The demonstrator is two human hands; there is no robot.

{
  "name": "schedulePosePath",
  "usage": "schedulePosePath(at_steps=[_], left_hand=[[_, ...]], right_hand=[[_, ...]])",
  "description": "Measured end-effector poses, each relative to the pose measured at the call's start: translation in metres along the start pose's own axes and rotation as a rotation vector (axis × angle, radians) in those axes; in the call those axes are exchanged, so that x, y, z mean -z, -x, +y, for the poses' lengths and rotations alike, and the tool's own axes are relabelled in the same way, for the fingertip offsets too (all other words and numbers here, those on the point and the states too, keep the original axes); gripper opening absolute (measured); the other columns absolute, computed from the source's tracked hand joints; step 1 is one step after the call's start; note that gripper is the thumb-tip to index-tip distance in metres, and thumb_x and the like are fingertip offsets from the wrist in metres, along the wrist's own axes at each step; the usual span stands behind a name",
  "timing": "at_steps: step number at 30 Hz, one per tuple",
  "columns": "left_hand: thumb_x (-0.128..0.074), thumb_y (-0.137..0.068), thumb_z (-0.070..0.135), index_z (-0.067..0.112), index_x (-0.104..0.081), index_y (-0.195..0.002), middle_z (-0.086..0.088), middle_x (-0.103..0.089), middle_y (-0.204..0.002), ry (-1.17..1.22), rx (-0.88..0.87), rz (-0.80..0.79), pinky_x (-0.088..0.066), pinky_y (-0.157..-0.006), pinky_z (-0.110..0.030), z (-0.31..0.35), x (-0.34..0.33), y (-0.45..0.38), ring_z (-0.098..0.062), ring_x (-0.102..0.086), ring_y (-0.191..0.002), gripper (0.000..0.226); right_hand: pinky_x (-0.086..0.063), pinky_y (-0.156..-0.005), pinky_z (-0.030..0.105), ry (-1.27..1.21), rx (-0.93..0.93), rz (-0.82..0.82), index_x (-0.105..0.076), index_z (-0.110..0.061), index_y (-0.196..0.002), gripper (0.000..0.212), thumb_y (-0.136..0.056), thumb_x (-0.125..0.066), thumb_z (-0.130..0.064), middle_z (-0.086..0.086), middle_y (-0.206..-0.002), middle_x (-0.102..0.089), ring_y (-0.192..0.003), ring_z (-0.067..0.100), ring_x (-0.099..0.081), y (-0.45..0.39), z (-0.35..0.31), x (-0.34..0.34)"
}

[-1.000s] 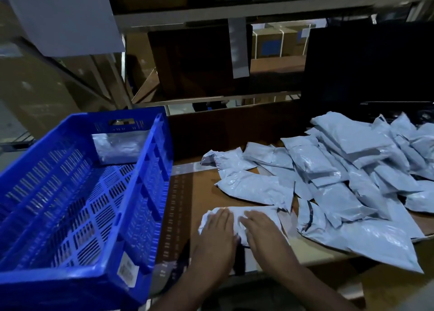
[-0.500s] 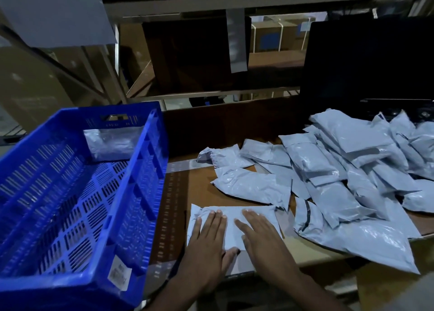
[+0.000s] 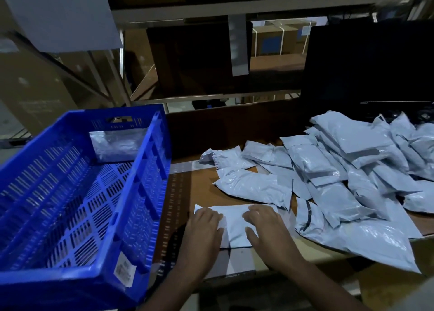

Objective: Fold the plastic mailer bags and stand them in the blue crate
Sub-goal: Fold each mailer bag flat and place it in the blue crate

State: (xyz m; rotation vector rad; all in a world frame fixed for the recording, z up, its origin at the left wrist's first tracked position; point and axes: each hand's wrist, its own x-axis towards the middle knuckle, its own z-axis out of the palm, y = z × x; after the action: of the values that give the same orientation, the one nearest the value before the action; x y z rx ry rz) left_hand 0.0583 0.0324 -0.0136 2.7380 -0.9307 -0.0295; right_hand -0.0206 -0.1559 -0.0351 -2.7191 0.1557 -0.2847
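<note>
Pressing flat on the mailer bag (image 3: pixel 234 226), the left hand (image 3: pixel 204 235) and right hand (image 3: pixel 267 230) are spreading apart, fingers loosely curled, smoothing it at the desk's (image 3: pixel 202 188) 6 o'clock edge; folding is nearly finished, with the blue crate (image 3: pixel 77 193) waiting at 9 o'clock.

Brown worktop (image 3: pixel 202 188) under dim light. Blue crate (image 3: pixel 141 193) sits at left end, near corner overhanging front edge. Flat mailer bag (image 3: pixel 234 226) lies at front edge, just right of crate, pinned under two hands. Behind it, heap of grey mailer bags (image 3: pixel 340 174) spreads across right half, bags overlapping; largest bag (image 3: pixel 375 242) droops past front edge. Pale tape strip (image 3: pixel 183 167) runs along surface beside crate. Dark monitor (image 3: pixel 368 64) stands at back right.
</note>
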Motion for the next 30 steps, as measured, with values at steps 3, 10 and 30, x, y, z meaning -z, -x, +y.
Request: schedulePosePath(at_steps=[3, 10, 30], left_hand=[[-0.022, -0.11, 0.034, 0.019, -0.016, -0.162, 0.001, -0.011, -0.17, -0.066, -0.042, -0.103, 0.006, -0.124, -0.031, 0.006, -0.016, 0.001, -0.013, 0.003, -0.156, 0.055], [-0.03, -0.098, 0.058, 0.035, -0.016, -0.161, 0.011, 0.002, -0.17, 0.008, 0.035, -0.028, 0.009, -0.124, -0.03, -0.001, -0.024, 0.01, -0.007, 0.012, -0.154, 0.068], [0.008, -0.096, 0.065, 0.018, -0.026, -0.16, 0.002, -0.019, -0.168, -0.063, 0.03, -0.076, -0.006, -0.125, -0.034, -0.001, -0.034, 0.009, -0.012, -0.017, -0.154, 0.086]], right_hand=[[-0.013, -0.123, 0.032, 0.028, 0.037, -0.055, -0.046, -0.024, -0.148, 0.051, -0.102, -0.034, -0.043, -0.003, -0.161, -0.032, -0.149, 0.017, -0.028, 0.001, -0.019, -0.013], [0.01, -0.12, 0.024, 0.082, 0.046, -0.186, -0.03, -0.038, -0.155, 0.059, -0.102, -0.023, -0.062, -0.014, -0.165, -0.015, -0.152, 0.005, -0.009, 0.003, -0.009, -0.02], [0.0, -0.12, 0.035, 0.111, -0.041, -0.197, -0.014, -0.019, -0.16, 0.088, -0.094, 0.001, -0.076, -0.004, -0.166, -0.001, -0.154, 0.014, 0.001, 0.013, -0.005, -0.012]])
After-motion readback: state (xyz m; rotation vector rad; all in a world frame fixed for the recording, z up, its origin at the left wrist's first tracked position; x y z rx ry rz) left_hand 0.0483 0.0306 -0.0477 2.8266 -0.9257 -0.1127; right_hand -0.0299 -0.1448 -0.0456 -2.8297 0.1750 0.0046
